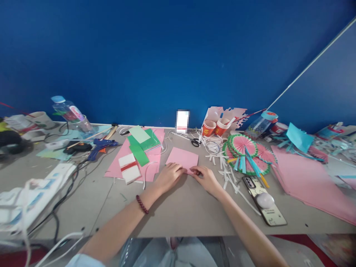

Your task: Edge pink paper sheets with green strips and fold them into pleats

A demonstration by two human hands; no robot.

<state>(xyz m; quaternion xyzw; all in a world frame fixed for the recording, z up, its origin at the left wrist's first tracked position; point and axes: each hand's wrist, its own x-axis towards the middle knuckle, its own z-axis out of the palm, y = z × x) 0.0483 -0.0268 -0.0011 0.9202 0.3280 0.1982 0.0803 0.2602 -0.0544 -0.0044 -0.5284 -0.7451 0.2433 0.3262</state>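
A sheet of pink paper [183, 157] lies on the grey table in front of me. Its near edge seems turned up in a narrow strip between my two hands. My left hand [170, 175], with a dark red bead bracelet [142, 204] on the wrist, presses the near left part with its fingers together. At the near right corner my right hand [205, 177] pinches the same edge between thumb and fingers. Left of the paper are green paper pieces [139, 154] and a white pack with a red band [129, 168], lying on larger pink sheets [116, 163].
Right of my hands lie white paper strips [222, 163], pleated watermelon paper fans [244, 148] and a phone [267, 207]. Scissors [194, 141] and red paper cups [209, 128] stand farther back. A blue glue gun [101, 146], cables and a power strip [47, 193] occupy the left.
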